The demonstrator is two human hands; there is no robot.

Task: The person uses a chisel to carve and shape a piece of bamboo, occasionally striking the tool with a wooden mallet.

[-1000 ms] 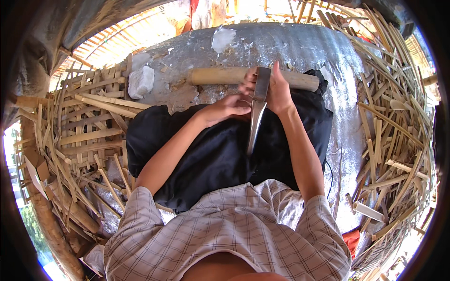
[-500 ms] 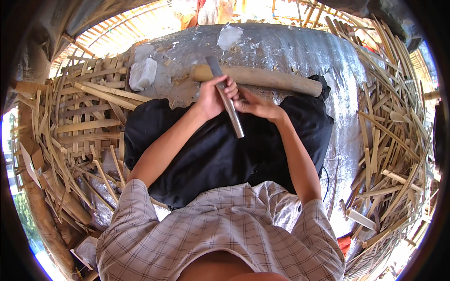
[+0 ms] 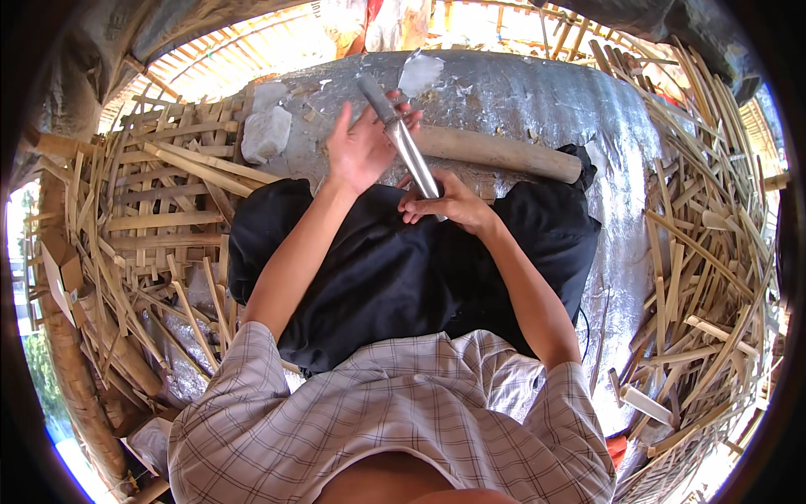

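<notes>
My right hand [image 3: 460, 204] is closed around the lower end of a chisel [image 3: 407, 147], a metal tool with a shiny round handle and a flat grey blade. The tool slants up and to the left, blade end away from me. Spread open beside it is my left hand [image 3: 361, 149], its fingers reaching behind the upper part of the tool; whether they touch it I cannot tell. Beyond my knees lies a thick round wooden pole [image 3: 512, 153], its left end hidden behind my left hand and the tool.
I sit with black trousers [image 3: 361, 277] over my folded legs on a silvery sheet-covered surface [image 3: 620, 277]. A whitish block [image 3: 267, 134] lies beyond my left knee. Woven bamboo slats [image 3: 168, 220] stand on the left; a heap of bamboo strips [image 3: 705, 252] lies on the right.
My left hand has let go of the tool and opened, moving up and left. My right hand has slid down to grip the handle's lower end, and the tool has moved slightly away from me.
</notes>
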